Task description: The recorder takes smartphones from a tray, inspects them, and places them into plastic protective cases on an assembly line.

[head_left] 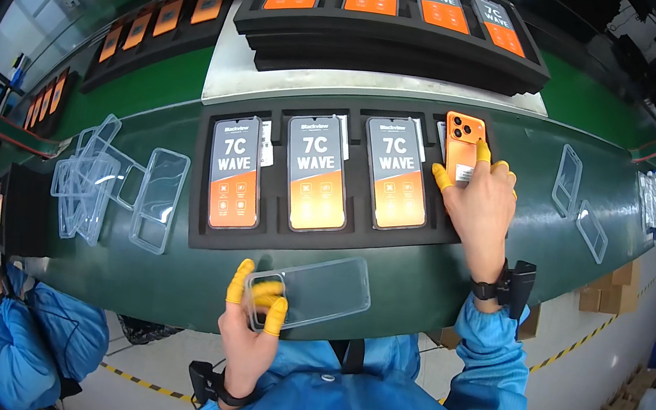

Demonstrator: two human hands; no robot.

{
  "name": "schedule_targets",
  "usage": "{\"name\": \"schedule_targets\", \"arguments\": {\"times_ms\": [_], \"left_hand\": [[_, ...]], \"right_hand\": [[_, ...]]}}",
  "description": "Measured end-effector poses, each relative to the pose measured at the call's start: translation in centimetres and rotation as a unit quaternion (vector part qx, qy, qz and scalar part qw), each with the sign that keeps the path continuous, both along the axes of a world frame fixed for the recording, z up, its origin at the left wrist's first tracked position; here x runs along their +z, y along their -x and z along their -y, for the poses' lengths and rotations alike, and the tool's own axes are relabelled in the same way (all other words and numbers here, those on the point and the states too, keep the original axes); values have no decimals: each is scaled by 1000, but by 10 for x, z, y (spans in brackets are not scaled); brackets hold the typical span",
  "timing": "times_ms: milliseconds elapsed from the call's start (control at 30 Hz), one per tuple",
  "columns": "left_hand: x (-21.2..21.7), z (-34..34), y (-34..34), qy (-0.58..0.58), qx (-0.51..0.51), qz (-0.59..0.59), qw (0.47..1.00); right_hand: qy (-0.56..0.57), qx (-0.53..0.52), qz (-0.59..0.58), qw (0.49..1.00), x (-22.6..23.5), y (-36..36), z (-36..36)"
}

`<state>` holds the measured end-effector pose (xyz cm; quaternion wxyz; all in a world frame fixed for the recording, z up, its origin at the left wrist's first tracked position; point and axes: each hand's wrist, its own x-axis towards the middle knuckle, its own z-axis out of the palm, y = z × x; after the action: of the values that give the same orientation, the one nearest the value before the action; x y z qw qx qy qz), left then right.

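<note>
My left hand (248, 345), in yellow finger cots, grips a transparent phone case (328, 293) by its left end, above the near edge of the green bench. My right hand (480, 205), also with yellow finger cots, has its thumb and fingers around an orange smartphone (458, 156) lying back side up, cameras at the far end. That phone is at the rightmost slot of a black foam tray (298, 240); my fingers cover part of it. The tray's other slots hold three smartphones face up, a left one (236, 175), a middle one (315, 174) and a right one (395, 173).
Several loose transparent cases (95, 189) lie heaped left of the tray; two more (568, 180) are to the right. Behind, stacked foam trays (400, 51) with phones rest on a pale board (229, 74). A co-worker's blue sleeve (66, 336) shows at lower left. Cardboard boxes (609, 291) stand right.
</note>
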<state>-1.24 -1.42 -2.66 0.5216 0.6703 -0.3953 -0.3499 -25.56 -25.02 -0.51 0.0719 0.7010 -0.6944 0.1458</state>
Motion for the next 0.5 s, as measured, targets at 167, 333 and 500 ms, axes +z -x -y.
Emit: {"name": "schedule_targets", "arguments": {"times_ms": [167,333,500], "left_hand": [[0,2,-11,6,26,344,939],[3,-7,-21,31,28,286,957],[2,-3,-18,129,-9,163,978]], "right_hand": [[-14,-8,-56,998,-5,-3,-1],[-72,-7,192,979,19,8,0],[-339,171,746,547,49,10,-49]]}}
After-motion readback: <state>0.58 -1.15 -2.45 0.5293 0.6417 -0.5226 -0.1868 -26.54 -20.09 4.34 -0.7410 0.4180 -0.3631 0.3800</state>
